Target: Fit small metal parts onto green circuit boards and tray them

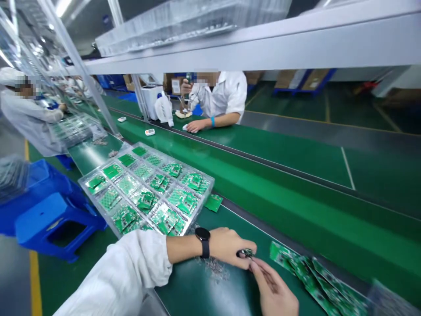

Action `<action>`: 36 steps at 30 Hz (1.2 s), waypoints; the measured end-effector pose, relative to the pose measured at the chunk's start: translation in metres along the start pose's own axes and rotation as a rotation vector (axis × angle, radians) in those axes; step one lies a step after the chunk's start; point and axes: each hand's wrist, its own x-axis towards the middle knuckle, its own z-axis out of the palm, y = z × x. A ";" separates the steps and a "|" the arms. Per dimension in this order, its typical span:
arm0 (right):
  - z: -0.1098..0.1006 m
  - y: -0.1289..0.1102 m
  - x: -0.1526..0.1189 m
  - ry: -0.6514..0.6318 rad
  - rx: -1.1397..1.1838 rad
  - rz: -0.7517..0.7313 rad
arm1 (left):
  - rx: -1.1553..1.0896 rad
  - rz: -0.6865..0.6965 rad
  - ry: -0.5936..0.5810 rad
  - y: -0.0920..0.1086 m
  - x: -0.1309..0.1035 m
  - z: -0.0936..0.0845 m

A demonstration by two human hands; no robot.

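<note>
My left hand [230, 246], with a dark watch on its wrist, is closed around a small dark electronic part [246, 253] above the green bench. My right hand [275, 287] meets it at the fingertips, thumb and finger pinched together; what they grip is too small to make out. Below the left wrist lies a scattered pile of tiny metal parts [215, 270]. To the right, several green circuit boards [307, 274] overlap in a row. A clear compartment tray [210, 179] full of green boards stands beyond my left forearm, with one loose board [213, 202] by its right corner.
A plastic bag [390, 298] lies at the lower right. Behind the bench runs a green conveyor belt [279, 195]; a person sits across it. Blue stools [49, 219] stand at the left, near another person. A white shelf beam [263, 44] crosses overhead.
</note>
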 end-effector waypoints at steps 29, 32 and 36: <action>0.001 0.011 0.007 -0.076 0.057 -0.016 | 0.214 0.137 -0.125 0.003 -0.003 -0.002; 0.003 0.013 0.009 -0.049 0.048 -0.025 | 0.207 0.119 -0.084 0.003 -0.003 -0.003; 0.004 0.018 0.011 -0.045 0.045 -0.029 | 0.146 -0.002 0.098 0.003 -0.004 -0.006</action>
